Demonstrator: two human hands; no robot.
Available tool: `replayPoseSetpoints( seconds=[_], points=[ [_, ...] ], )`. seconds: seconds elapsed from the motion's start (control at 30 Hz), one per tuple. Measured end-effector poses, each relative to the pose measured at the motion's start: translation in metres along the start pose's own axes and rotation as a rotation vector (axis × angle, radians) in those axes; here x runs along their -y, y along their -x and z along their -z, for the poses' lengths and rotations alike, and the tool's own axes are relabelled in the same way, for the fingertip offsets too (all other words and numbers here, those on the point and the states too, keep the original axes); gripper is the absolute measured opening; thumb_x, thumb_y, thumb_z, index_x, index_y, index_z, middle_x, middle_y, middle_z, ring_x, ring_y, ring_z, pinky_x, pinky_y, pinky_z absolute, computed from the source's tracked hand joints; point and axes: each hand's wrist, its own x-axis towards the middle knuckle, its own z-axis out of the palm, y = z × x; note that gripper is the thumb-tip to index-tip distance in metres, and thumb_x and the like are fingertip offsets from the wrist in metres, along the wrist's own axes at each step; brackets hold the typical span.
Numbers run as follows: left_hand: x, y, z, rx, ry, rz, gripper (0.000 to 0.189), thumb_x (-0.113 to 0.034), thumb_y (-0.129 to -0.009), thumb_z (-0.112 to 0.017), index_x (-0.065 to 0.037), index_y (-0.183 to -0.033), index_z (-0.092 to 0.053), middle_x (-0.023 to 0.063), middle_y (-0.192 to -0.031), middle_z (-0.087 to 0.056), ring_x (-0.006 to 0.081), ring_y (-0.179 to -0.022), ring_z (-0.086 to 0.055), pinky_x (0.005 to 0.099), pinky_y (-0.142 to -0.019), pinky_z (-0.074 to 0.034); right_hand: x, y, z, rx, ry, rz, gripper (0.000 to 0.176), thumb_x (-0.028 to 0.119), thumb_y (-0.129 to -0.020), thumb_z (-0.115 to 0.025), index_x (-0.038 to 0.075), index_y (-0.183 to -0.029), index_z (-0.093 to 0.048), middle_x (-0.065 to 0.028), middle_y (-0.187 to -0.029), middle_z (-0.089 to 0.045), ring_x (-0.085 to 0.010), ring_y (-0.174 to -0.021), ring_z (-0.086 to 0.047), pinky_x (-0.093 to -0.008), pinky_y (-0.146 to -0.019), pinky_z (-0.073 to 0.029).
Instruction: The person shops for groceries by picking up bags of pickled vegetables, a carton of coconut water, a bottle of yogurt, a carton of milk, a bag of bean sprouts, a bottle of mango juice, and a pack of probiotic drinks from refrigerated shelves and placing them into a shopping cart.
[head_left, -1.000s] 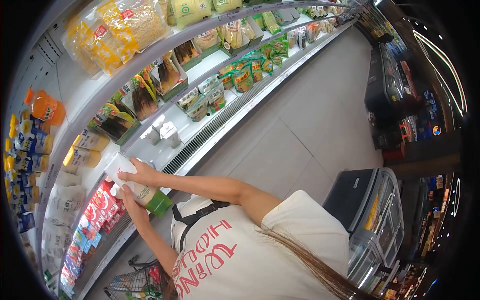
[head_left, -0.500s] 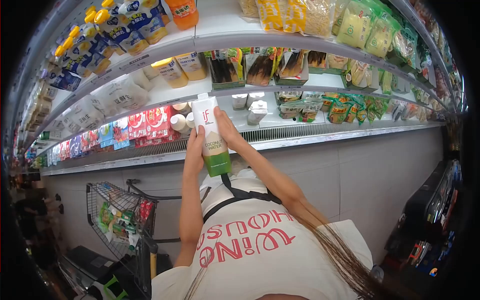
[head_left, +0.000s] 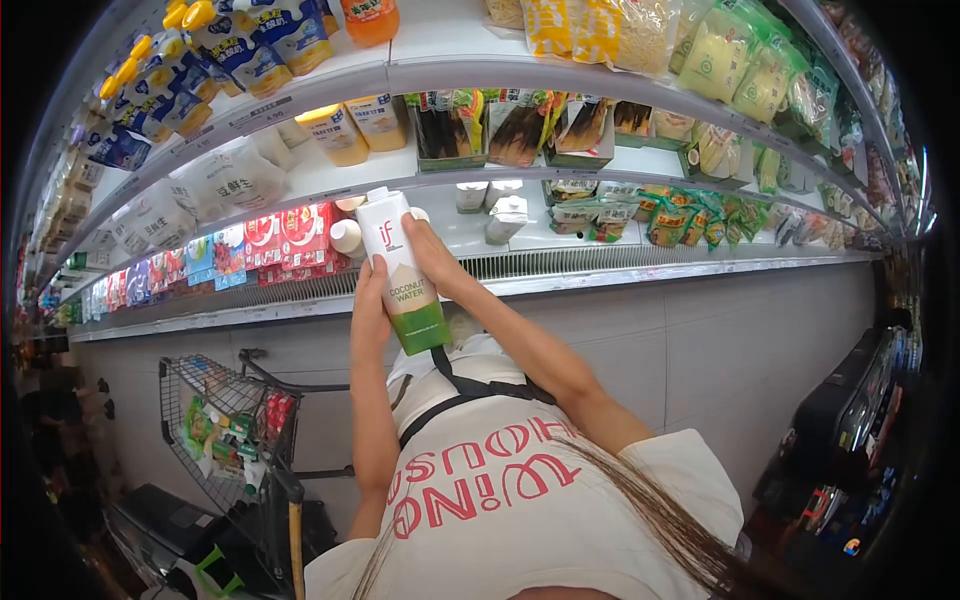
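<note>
Head view: tall white-and-green coconut water carton (head_left: 403, 275) is held in both hands, lettered panel facing the camera, in front of the lower shelf (head_left: 560, 235) of the chiller. Its top leans left and its green base is just above the black strap (head_left: 470, 388) across the cream T-shirt with red lettering (head_left: 520, 480).

Left hand (head_left: 370, 305): clamped on the carton's left side, thumb at the front; other fingers mostly hidden, can't tell spacing. Right hand (head_left: 433, 258): clamped on the upper right side, fingers close together.

Vs the last frame: carton leans further left and now covers part of the white-capped bottles (head_left: 347, 238) behind it. Same two-handed grip.

Around it: small white cartons (head_left: 507, 220) right of it on the shelf, red packs (head_left: 290, 240) to the left. Black wire shopping cart (head_left: 180, 425) with mixed goods stands lower left, apart from the hands.
</note>
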Motion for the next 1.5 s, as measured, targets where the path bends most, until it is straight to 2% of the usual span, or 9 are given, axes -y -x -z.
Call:
replayPoseSetpoints(
  seconds=[0.23, 0.33, 0.57, 0.6, 0.77, 1.07, 1.2, 1.33, 1.5],
  points=[
    [-0.003, -0.004, -0.012, 0.030, -0.031, 0.005, 0.046, -0.036, -0.099, -0.046, 0.000, -0.127, -0.044, 0.0105, -0.119, -0.055, 0.0180, -0.108, -0.055, 0.0334, -0.092, -0.045, -0.005, -0.003, 0.007, -0.086, 0.022, 0.078, 0.056, 0.052, -0.097, -0.038, -0.004, -0.098, -0.047, -0.0161, -0.095, -0.054, -0.0190, -0.092, -0.052, -0.0311, -0.081, -0.043],
    [-0.002, -0.008, -0.014, 0.056, -0.043, 0.014, 0.047, -0.035, -0.099, -0.046, 0.000, -0.129, -0.042, 0.0111, -0.121, -0.054, 0.0188, -0.111, -0.053, 0.0350, -0.093, -0.044, 0.003, 0.002, 0.015, -0.049, 0.024, 0.000, 0.058, 0.050, -0.098, -0.036, -0.005, -0.111, -0.047, -0.0121, -0.098, -0.054, -0.0151, -0.090, -0.051, -0.0284, -0.080, -0.044],
    [-0.012, -0.005, -0.028, 0.078, 0.000, 0.069, 0.046, -0.034, -0.099, -0.045, -0.001, -0.131, -0.041, 0.0115, -0.122, -0.053, 0.0206, -0.112, -0.053, 0.0371, -0.095, -0.045, 0.020, 0.005, 0.022, -0.106, 0.172, 0.016, 0.060, 0.054, -0.095, -0.041, -0.004, -0.105, -0.050, -0.0135, -0.095, -0.056, -0.0164, -0.091, -0.053, -0.0275, -0.079, -0.045],
    [-0.012, -0.007, -0.024, 0.100, 0.015, 0.067, 0.046, -0.034, -0.099, -0.045, -0.001, -0.130, -0.042, 0.0114, -0.122, -0.054, 0.0204, -0.111, -0.054, 0.0376, -0.094, -0.045, 0.023, 0.004, 0.024, -0.099, 0.143, 0.003, 0.068, 0.057, -0.090, -0.047, -0.009, -0.107, -0.051, -0.0265, -0.101, -0.060, -0.0272, -0.093, -0.060, -0.0346, -0.080, -0.047],
    [-0.027, 0.002, -0.022, 0.068, 0.141, 0.100, 0.046, -0.033, -0.098, -0.047, -0.002, -0.132, -0.042, 0.0105, -0.126, -0.052, 0.0216, -0.116, -0.051, 0.0384, -0.099, -0.041, 0.038, 0.000, 0.018, -0.044, 0.150, -0.012, 0.068, 0.061, -0.088, -0.050, -0.005, -0.101, -0.052, -0.0169, -0.091, -0.061, -0.0176, -0.082, -0.059, -0.0290, -0.072, -0.048],
    [-0.047, 0.031, -0.009, 0.083, 0.196, -0.005, 0.045, -0.030, -0.097, -0.049, 0.000, -0.131, -0.041, 0.0116, -0.123, -0.053, 0.0205, -0.114, -0.052, 0.0361, -0.097, -0.043, 0.061, 0.001, -0.024, 0.115, 0.231, 0.006, 0.053, 0.049, -0.094, -0.049, -0.004, -0.101, -0.053, -0.0129, -0.090, -0.061, -0.0154, -0.080, -0.056, -0.0283, -0.071, -0.046],
    [-0.056, 0.063, 0.008, -0.199, -0.063, -0.227, 0.067, -0.027, -0.086, -0.069, 0.001, -0.136, -0.035, 0.0148, -0.124, -0.051, 0.0218, -0.114, -0.051, 0.0329, -0.094, -0.044, 0.068, 0.008, -0.066, 0.351, 0.160, -0.117, 0.044, 0.029, -0.094, -0.052, 0.000, -0.126, -0.047, -0.0113, -0.107, -0.060, -0.0165, -0.098, -0.057, -0.0305, -0.083, -0.047],
    [-0.069, 0.105, 0.035, -0.368, -0.198, -0.444, 0.069, -0.024, -0.086, -0.068, -0.002, -0.140, -0.031, 0.0139, -0.124, -0.051, 0.0226, -0.114, -0.052, 0.0347, -0.094, -0.045, 0.056, 0.008, -0.126, 0.557, 0.261, -0.044, 0.050, 0.023, -0.086, -0.057, -0.001, -0.128, -0.045, -0.0123, -0.112, -0.058, -0.0193, -0.101, -0.057, -0.0317, -0.085, -0.046],
    [-0.103, 0.158, 0.078, -0.631, -0.225, -0.517, 0.078, -0.015, -0.076, -0.077, -0.003, -0.137, -0.032, 0.0124, -0.126, -0.050, 0.0222, -0.116, -0.052, 0.0360, -0.092, -0.047, 0.060, 0.026, -0.215, 0.893, 0.375, 0.111, 0.050, 0.018, -0.081, -0.061, -0.002, -0.124, -0.047, -0.0123, -0.111, -0.058, -0.0184, -0.098, -0.057, -0.0321, -0.085, -0.046]
  ],
)
